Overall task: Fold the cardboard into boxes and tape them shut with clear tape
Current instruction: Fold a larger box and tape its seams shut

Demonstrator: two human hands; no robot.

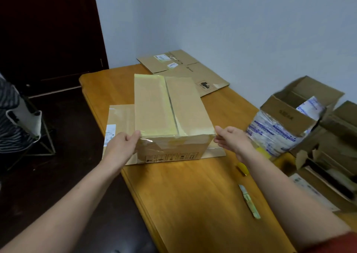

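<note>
A closed brown cardboard box (170,113) stands on the wooden table (193,194), its top flaps meeting at a centre seam and glossy clear tape over the near edge. It rests on a flattened cardboard sheet (119,117). My left hand (121,146) touches the box's near left corner with thumb and fingers. At the near right corner is my right hand (231,138), fingers relaxed and pointing at the box. A strip of tape backing or a cutter (249,201) lies on the table to the right.
Another flattened carton (185,69) lies at the table's far end by the wall. Open cartons with plastic packets (286,121) crowd the right side. A yellow object (242,168) lies under my right forearm. A person in a striped top (9,117) is at far left.
</note>
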